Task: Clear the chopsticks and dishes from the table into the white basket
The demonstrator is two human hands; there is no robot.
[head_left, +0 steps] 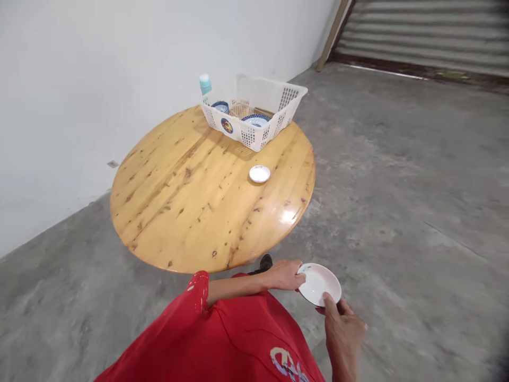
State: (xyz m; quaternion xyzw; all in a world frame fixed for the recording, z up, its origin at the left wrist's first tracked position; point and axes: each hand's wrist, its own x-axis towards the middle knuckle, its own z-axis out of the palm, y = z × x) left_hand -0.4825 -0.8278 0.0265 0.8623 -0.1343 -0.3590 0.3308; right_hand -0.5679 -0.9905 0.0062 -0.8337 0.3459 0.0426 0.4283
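A white plate (pixel 318 284) is held between both hands, off the table's near right side and above the floor. My left hand (pixel 285 274) grips its left rim, thumb on top. On the near right rim, my right hand (pixel 344 321) pinches the plate, with the thumb over the inner face and the fingers underneath. A smaller white dish (pixel 260 173) rests alone on the round wooden table (pixel 178 212), in front of the basket.
A white plastic basket (pixel 238 130) at the table's far edge contains blue-patterned bowls (pixel 221 106) and a blue-rimmed plate (pixel 256 120). Beside it stands a teal bottle (pixel 205 85) with a white cap. A white wall borders the left; concrete floor spreads right towards a corrugated shutter (pixel 429 32).
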